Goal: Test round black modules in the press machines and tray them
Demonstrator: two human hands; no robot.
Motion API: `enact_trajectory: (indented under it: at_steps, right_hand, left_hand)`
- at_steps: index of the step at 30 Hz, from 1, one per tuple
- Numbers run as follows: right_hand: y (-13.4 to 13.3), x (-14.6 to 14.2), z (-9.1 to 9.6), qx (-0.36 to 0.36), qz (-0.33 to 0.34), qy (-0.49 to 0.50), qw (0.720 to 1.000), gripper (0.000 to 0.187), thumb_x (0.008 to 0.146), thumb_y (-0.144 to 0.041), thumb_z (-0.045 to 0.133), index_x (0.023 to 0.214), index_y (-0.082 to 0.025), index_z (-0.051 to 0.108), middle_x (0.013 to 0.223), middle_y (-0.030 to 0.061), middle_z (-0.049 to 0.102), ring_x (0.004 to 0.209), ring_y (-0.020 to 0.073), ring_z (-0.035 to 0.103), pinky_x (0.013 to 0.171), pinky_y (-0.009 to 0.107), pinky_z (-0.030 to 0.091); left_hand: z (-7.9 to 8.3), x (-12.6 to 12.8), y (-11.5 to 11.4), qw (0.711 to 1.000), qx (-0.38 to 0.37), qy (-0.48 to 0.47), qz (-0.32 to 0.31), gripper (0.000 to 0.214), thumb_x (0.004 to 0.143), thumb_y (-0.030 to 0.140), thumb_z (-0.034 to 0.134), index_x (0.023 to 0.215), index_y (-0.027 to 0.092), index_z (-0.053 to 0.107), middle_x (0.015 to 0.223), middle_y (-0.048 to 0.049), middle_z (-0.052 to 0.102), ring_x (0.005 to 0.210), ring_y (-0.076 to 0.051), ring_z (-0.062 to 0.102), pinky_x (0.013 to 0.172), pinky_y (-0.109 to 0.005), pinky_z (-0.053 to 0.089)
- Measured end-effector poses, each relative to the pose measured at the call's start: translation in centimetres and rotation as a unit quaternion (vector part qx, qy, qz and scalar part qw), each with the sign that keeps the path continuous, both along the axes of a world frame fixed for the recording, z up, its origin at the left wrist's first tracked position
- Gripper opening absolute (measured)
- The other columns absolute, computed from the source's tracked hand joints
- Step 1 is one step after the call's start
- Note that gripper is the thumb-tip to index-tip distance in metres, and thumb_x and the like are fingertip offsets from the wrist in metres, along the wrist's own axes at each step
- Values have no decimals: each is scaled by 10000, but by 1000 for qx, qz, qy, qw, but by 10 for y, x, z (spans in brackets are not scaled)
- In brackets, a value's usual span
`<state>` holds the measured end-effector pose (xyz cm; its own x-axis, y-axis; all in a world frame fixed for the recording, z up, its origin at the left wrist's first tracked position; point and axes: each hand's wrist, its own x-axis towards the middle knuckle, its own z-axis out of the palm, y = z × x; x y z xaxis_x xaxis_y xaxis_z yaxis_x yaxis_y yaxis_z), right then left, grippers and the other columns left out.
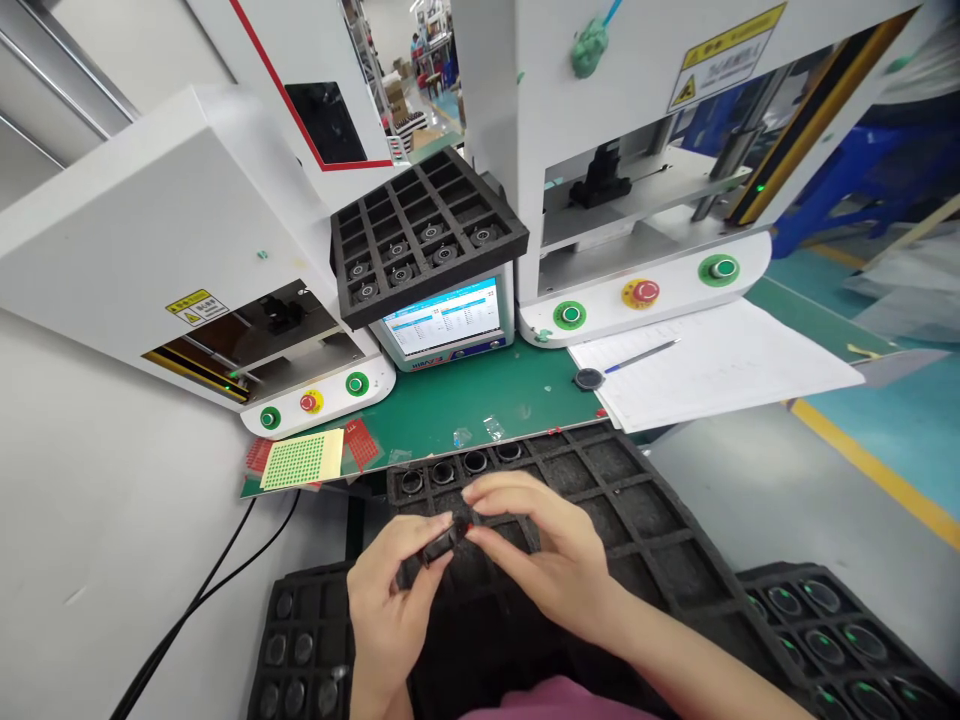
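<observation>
My left hand (394, 590) pinches a small black disc-shaped part (444, 542) edge-on between thumb and fingers, above a black foam tray (675, 545). Close beside it is my right hand (551, 540), fingers curled, thumb tip at the part's right end. A tiny red piece (470, 530) shows at that thumb tip; whether it is attached to the part I cannot tell. In the tray's far row sit several round black rings, one of them a ring (475, 461) just beyond my hands.
Two white press machines with green and red buttons (641, 292) flank a monitor (446, 318). A compartment tray (427, 235) of round parts rests above it. On the green bench (517, 385) lie dot-sticker sheets (304, 460), papers (720, 365), a pen (641, 356) and a black disc (589, 379).
</observation>
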<state>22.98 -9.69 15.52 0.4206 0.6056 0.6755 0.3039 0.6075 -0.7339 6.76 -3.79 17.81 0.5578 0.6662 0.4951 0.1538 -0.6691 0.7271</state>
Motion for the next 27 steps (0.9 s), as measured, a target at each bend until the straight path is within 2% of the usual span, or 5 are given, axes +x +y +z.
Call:
enact_trajectory:
  at_steps: [7, 12, 14, 20, 27]
  right_hand:
    - [-6, -19, 8, 30, -77, -93, 992, 245, 787, 57, 608, 881, -165, 648, 718, 60, 743, 693, 157, 708, 714, 260, 608]
    - [1, -7, -19, 10, -41, -120, 992, 217, 852, -47, 546, 918, -223, 654, 815, 28, 751, 790, 152, 710, 769, 281, 596]
    - [27, 23, -48, -196, 3, -102, 975, 168, 873, -133, 578, 923, -270, 661, 877, -11, 750, 882, 149, 714, 860, 299, 577]
    - [113, 105, -125, -386, -16, -87, 918, 215, 927, -288, 615, 1097, -156, 629, 1021, 56, 688, 880, 175, 681, 798, 379, 580]
    - [137, 91, -140, -413, -2, -27, 910, 291, 942, -333, 596, 1178, -164, 598, 1172, 78, 636, 980, 198, 651, 840, 405, 563]
  left_hand:
    - [-19, -2, -6, 998, 20, -29, 42, 320, 829, 18, 636, 1068, 228, 675, 967, -11, 744, 919, -127, 697, 854, -219, 561]
    - [-24, -13, 10, 914, 6, -158, 372, 140, 787, 150, 709, 917, 167, 659, 823, 2, 706, 740, -123, 684, 717, -213, 545]
    - [-23, -22, 23, 869, -64, -220, 439, 162, 774, 246, 719, 880, 156, 638, 787, 12, 684, 694, -120, 662, 706, -227, 536]
    - [-43, -42, 30, 906, -188, -94, 368, 331, 668, 392, 779, 861, 157, 650, 778, -18, 708, 725, -163, 671, 709, -245, 523]
    - [-53, -34, 23, 921, -266, -19, 285, 467, 696, 538, 728, 957, 157, 660, 901, -80, 738, 819, -204, 695, 687, -252, 529]
